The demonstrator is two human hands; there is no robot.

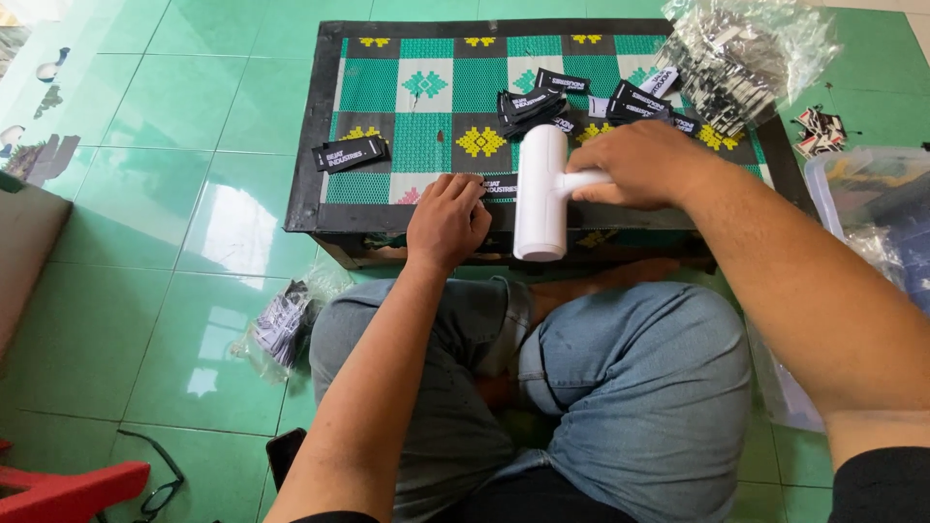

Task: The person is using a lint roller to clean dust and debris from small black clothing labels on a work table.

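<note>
My right hand (644,163) grips the handle of a white lint roller (541,194), which lies across the near edge of a low table (320,145) covered with a green and black patterned cloth. My left hand (446,221) presses down on a black fabric label (500,185) right beside the roller. More black labels (535,102) lie in a loose pile at the table's middle, and one small stack of labels (350,153) sits alone on the left part.
A clear plastic bag of labels (741,53) rests at the table's far right corner. A clear plastic bin (872,208) stands to the right. Another bag of labels (281,324) lies on the green tiled floor by my left knee. Glasses (160,479) and a red stool (68,489) are at lower left.
</note>
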